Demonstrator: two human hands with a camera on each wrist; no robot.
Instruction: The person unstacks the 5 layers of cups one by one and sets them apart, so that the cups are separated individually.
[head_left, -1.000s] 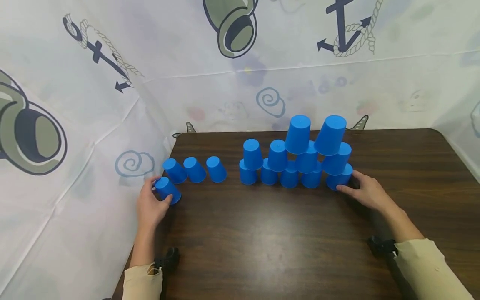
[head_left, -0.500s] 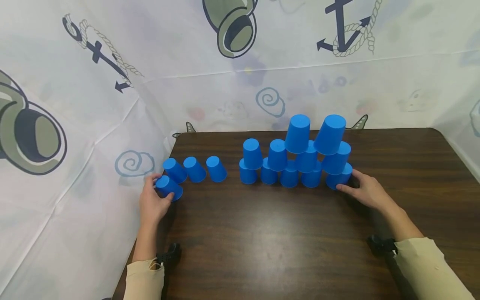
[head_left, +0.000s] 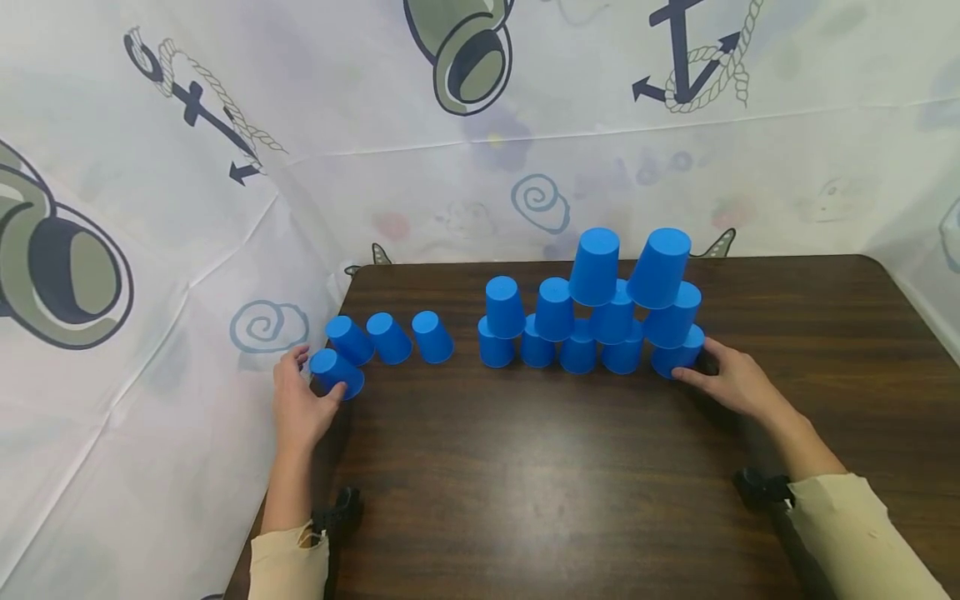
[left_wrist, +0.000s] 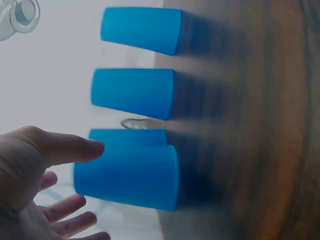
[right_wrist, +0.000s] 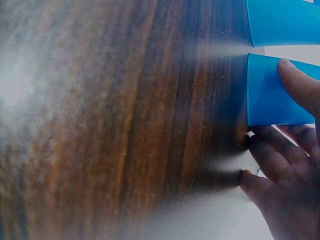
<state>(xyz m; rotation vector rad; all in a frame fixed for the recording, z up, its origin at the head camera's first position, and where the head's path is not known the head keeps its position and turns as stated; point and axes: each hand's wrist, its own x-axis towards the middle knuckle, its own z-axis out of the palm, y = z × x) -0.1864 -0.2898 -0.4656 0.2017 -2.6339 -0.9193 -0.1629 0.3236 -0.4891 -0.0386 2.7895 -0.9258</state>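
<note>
Blue cup by left hand looks freed — fingers just spread off it; right hand pinches a bottom-row cup.

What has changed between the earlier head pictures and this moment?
The front-left cup has shifted slightly away from the person. The left hand had its fingers round that cup; they have now opened off it to the left, though whether the thumb still touches is unclear. Unchanged: the right hand at the bottom right-end cup, the stack and the row of three cups.
</note>
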